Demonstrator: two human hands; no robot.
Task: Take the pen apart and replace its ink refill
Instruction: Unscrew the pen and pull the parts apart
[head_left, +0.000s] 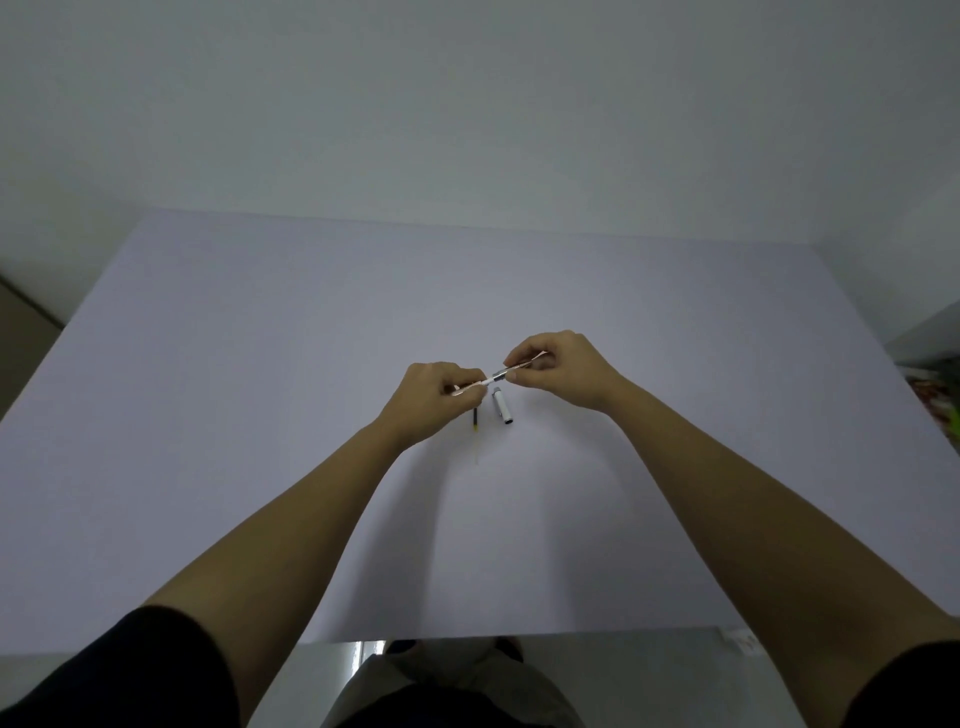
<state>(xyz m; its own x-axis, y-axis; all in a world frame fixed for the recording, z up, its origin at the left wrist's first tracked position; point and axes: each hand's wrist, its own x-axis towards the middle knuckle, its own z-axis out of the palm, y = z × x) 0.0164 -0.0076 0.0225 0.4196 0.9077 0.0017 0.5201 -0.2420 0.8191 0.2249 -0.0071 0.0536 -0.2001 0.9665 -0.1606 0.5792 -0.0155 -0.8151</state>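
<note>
I hold a thin white and silver pen between both hands, a little above the white table. My left hand pinches its left end. My right hand grips its right end, where a rose-gold part shows between the fingers. Just below the pen a white pen cap lies on the table. To its left lies a thin ink refill, its top end hidden under my left hand.
The table's near edge runs just above my lap. Colourful items lie past the table's right edge. A plain wall stands behind the table.
</note>
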